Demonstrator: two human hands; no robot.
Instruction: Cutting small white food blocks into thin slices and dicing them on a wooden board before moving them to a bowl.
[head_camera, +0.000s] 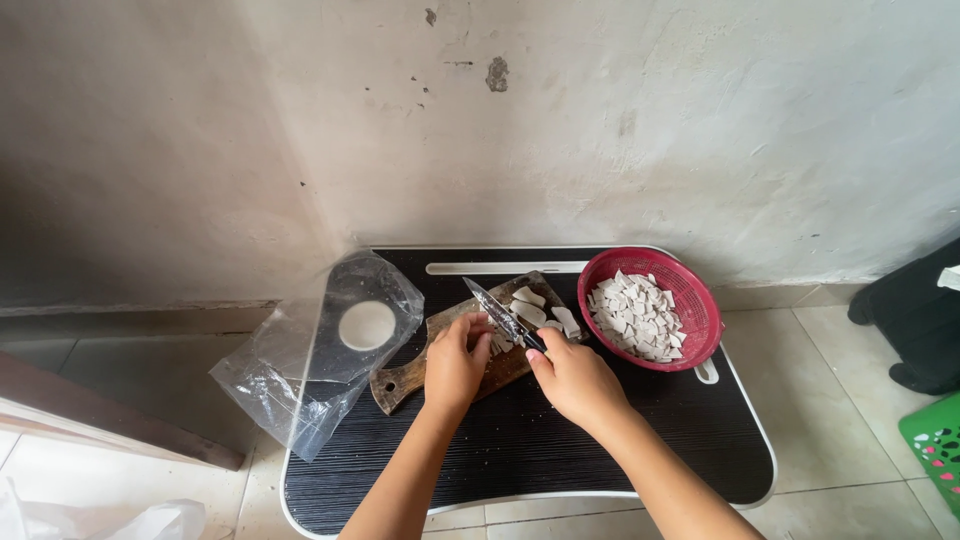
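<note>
Right hand (575, 380) grips knife (497, 311); red colander (690, 290) holds white pieces (635, 315).

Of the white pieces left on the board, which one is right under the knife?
The small pile of cut bits at the left hand fingertips, under the knife blade. The larger uncut pieces lie beyond the blade, toward the red basket.

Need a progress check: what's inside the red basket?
The red basket holds a heap of small white cut pieces, covering most of its bottom. Anything beneath the heap is hidden.
</note>
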